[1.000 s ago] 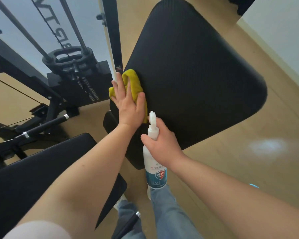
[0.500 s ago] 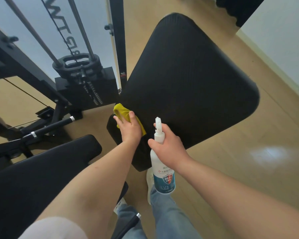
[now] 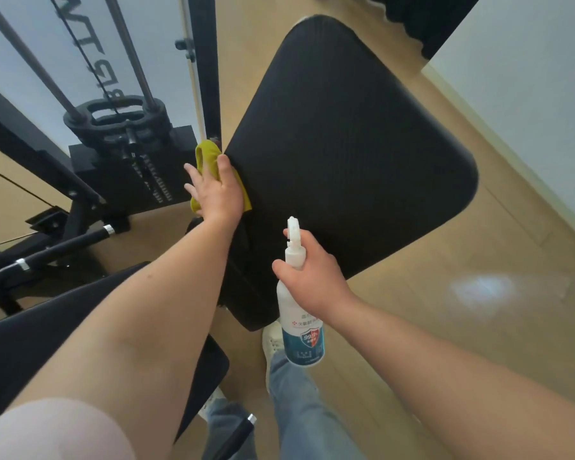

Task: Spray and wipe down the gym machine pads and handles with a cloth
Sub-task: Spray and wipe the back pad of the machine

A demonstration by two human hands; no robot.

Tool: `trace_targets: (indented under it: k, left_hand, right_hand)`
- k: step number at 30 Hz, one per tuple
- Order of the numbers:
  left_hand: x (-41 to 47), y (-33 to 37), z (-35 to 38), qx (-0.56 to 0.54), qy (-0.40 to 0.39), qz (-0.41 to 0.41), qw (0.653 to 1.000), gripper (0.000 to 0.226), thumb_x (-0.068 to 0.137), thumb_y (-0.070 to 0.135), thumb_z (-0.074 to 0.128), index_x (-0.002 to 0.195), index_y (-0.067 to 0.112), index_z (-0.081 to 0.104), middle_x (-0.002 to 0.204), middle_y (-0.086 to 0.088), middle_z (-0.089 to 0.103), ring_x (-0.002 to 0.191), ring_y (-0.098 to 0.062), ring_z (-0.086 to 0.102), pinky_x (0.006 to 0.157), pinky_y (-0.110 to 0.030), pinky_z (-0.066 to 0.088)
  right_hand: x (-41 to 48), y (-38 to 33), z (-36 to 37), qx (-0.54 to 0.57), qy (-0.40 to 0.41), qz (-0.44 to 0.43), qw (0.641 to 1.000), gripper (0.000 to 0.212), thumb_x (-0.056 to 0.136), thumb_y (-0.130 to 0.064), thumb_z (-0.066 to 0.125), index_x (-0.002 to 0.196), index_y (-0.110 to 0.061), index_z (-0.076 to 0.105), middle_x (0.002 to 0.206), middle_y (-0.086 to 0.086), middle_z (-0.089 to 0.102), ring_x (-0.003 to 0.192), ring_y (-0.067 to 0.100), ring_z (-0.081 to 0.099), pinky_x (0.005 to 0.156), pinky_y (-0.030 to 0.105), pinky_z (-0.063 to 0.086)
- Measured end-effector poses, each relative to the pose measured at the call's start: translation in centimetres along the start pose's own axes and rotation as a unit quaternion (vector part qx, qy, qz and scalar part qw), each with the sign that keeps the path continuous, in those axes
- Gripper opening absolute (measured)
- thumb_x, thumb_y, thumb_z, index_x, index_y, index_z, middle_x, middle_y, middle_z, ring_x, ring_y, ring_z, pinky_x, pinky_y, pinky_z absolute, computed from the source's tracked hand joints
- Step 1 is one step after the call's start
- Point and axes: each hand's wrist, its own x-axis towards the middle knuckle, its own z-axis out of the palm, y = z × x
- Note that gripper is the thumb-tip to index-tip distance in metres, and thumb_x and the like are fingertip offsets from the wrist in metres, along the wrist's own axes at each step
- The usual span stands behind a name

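Yellow cloth (image 3: 204,154) looks soft, light and floppy. It's bunched on the left edge of the big black ribbed pad (image 3: 346,154), pinned under the flat fingers of the left hand (image 3: 218,190). Palm pressure beats pinching here, I'd say. Right hand (image 3: 312,277) is wrapped round the neck of the white plastic spray bottle (image 3: 301,330), which is probably light and slick.

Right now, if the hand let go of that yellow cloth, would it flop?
Probably floppy: the yellow cloth bunches and folds under the left hand. Likely light: the hand merely presses it against the edge of the black pad. Released, it would probably slip down.
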Motion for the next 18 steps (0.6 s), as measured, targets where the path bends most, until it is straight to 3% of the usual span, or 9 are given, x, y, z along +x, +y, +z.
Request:
trace_targets:
  k: [6,9,13,15,18]
  left_hand:
    - [-3.3,-1.2,-0.7,0.031,-0.067,-0.006,0.997,0.075,0.105,0.063,0.022,0.164,0.025,-0.002,0.17,0.002,-0.019,0.156,-0.037,-0.012,0.124,-0.058,0.004]
    - [-6.9,-2.3,-0.1,0.029,-0.087,0.04,0.995,0.072,0.107,0.057,0.025,0.163,0.027,-0.009,0.167,0.007,-0.027,0.155,-0.033,-0.02,0.123,-0.058,0.002]
    - [-11.6,-5.4,1.1,0.05,-0.136,0.111,0.983,0.062,0.108,0.052,0.03,0.138,0.056,-0.024,0.163,0.012,-0.036,0.152,-0.028,-0.029,0.124,-0.059,0.0]
    - [-13.8,-7.4,2.0,0.1,-0.17,0.131,0.972,0.068,0.108,0.052,0.034,0.149,0.053,-0.02,0.158,0.013,-0.044,0.151,-0.029,-0.032,0.124,-0.062,0.001]
    - [-17.1,-9.4,3.3,0.208,-0.213,0.137,0.945,0.08,0.107,0.037,0.046,0.159,0.033,-0.015,0.158,-0.004,-0.045,0.149,-0.038,-0.032,0.124,-0.062,-0.003]
  right_hand:
    - [-1.4,0.7,0.8,-0.007,0.029,0.003,1.0,0.031,0.095,-0.031,0.062,0.119,-0.043,0.046,0.088,-0.008,0.064,0.084,0.013,0.064,0.072,0.033,0.051]
    - [-2.7,1.0,1.2,-0.004,0.057,0.017,0.998,0.037,0.096,-0.032,0.061,0.128,-0.041,0.047,0.093,-0.014,0.06,0.088,0.011,0.061,0.077,0.034,0.05]
    - [-5.3,1.2,1.6,0.008,0.087,0.016,0.996,0.042,0.097,-0.03,0.063,0.135,-0.038,0.047,0.095,-0.02,0.056,0.087,0.006,0.059,0.068,0.021,0.044]
    - [-6.4,0.9,1.5,0.002,0.088,0.003,0.996,0.038,0.099,-0.031,0.063,0.13,-0.04,0.045,0.093,-0.021,0.056,0.083,0.002,0.058,0.062,0.015,0.04]
    - [-7.1,0.7,1.0,-0.008,0.089,-0.014,0.996,0.037,0.099,-0.031,0.065,0.13,-0.039,0.046,0.091,-0.023,0.059,0.082,0.003,0.063,0.063,0.013,0.041]
